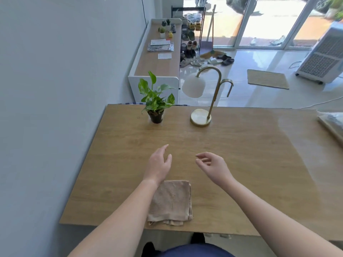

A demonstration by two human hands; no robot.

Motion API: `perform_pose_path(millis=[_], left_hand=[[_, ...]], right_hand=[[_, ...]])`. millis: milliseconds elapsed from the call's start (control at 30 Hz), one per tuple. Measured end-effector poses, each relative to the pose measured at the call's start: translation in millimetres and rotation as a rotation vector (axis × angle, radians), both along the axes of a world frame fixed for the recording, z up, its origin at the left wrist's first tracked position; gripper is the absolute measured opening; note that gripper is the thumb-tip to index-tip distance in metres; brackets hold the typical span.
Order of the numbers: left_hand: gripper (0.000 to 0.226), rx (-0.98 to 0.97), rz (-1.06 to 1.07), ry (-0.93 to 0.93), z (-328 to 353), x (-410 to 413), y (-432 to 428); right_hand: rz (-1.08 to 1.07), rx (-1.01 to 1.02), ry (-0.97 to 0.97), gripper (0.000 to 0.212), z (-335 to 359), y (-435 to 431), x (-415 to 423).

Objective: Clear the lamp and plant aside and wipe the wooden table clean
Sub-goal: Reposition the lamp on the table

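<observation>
A small green plant [155, 101] in a dark pot stands near the far edge of the wooden table [250, 164]. To its right stands a brass lamp [201, 118] with a round base and a white shade. A folded beige cloth [171, 202] lies at the near edge. My left hand [158, 165] hovers over the table just beyond the cloth, fingers relaxed and holding nothing. My right hand [211, 165] hovers level with it to the right, fingers loosely curled, holding nothing. Both hands are well short of the plant and the lamp.
A wall runs along the table's left side. A flat wrapped package [332, 123] lies at the table's right edge. Beyond the table stand a low white cabinet [157, 58] with small items, a shoe rack [191, 34], a floor mat [268, 78] and an air cooler [323, 54].
</observation>
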State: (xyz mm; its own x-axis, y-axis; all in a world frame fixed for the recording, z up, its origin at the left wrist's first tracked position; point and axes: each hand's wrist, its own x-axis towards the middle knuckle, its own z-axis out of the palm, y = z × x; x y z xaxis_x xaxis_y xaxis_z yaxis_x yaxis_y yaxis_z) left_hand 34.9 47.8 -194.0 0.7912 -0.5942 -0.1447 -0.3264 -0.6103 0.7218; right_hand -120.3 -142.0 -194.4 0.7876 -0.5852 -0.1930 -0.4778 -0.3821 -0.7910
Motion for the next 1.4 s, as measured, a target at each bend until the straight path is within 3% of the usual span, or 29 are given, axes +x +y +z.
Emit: perform_pose_path(millis=[367, 667, 767, 967, 1400], left_hand=[[0.049, -0.271, 0.048, -0.186, 81.9, 41.1, -124.5], [0.048, -0.328, -0.031, -0.474, 132.1, 105.0, -214.2], [0.047, -0.32, -0.073, -0.523, 136.0, 120.1, -235.9], [0.028, -0.404, -0.124, -0.577, 135.9, 137.2, -250.7], [0.02, -0.395, -0.192, -0.598, 150.4, 129.9, -230.8]], right_hand=[[-0.149, 0.03, -0.114, 0.047, 30.1, -108.4, 63.6], [-0.214, 0.083, -0.064, 0.061, 22.2, -175.3, 136.6], [-0.212, 0.079, -0.039, 0.056, 13.9, -188.0, 154.0], [-0.183, -0.019, -0.01, 0.028, 0.6, -201.2, 169.3], [-0.141, -0.121, 0.063, 0.03, 8.7, -187.1, 155.6]])
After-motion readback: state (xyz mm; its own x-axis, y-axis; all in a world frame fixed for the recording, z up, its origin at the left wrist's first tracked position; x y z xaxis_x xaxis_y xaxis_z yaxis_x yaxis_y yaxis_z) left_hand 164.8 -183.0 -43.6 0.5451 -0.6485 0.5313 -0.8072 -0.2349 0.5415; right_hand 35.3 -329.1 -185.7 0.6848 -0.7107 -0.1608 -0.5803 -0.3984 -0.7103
